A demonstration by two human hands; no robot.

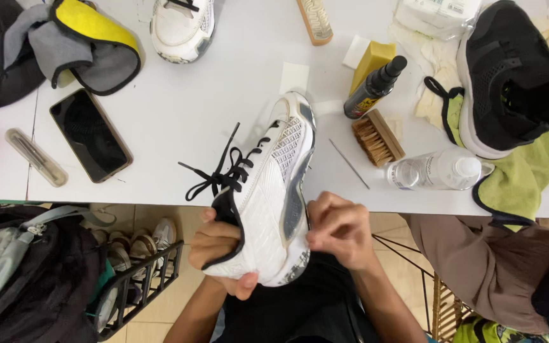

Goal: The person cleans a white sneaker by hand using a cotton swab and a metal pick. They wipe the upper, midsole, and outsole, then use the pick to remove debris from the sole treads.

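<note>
We have the white sneaker (268, 203) held on its side over the near edge of the white table (179, 108), toe pointing away onto the surface, heel down toward our lap, black laces (223, 173) trailing loose to the left. Our left hand (220, 251) cups the heel and collar from beneath, fingers wrapped round the black lining and thumb pressed under the sole, so the shoe is firmly clasped. Our right hand (340, 230) is curled tight against the sole's edge, fingertips pressed together as if pinching something small; what it pinches we cannot tell. To work that edge well, we judge it best to keep the left hand steady as the anchor, turn the shoe rather than the wrist, and move in short strokes along the seam between sole and upper. Just beyond the toe lie a dark spray bottle (374, 89) and a yellow block (371, 60), with a wooden bristle brush (378, 137) and a thin metal pick (349, 164) near the right hand, and a clear plastic bottle (436, 171) lying on its side toward the right edge. A black sneaker (506, 76) rests on a green cloth (528, 171) at the far right. A phone (90, 134) lies well apart to the left. The loose laces could snag, and the bottle sits close enough to be knocked.
</note>
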